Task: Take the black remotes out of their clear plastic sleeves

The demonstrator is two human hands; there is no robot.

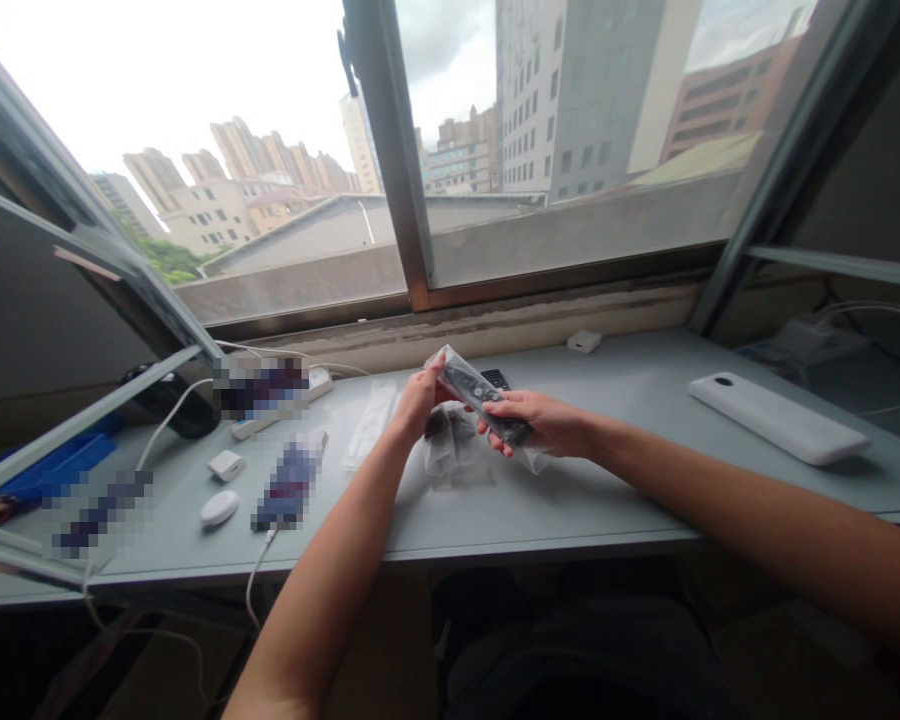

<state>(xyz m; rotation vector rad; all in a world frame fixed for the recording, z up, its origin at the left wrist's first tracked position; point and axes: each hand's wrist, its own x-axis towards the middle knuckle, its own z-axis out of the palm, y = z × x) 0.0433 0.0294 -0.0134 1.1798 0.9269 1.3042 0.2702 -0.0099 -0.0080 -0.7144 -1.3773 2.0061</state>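
Note:
A black remote control (471, 385) in a clear plastic bag is held slantwise above the desk. My left hand (420, 398) pinches the bag's upper left end. Around the lower right end, my right hand (529, 418) is closed, with its thumb on top near the buttons. Just behind them lies a second dark object with keys (497, 379), partly covered. Beneath the hands rests a crumpled clear bag (450, 455) with something dark inside that I cannot make out. Left of it are flat white plastic packets (371, 425).
A long white device (780, 418) lies at the right, and a white adapter (583, 341) near the sill. At left are a power strip (300, 402), another white adapter (226, 464), a white oval case (220, 508), a blurred-out cabled device (289, 490) and metal frame bars.

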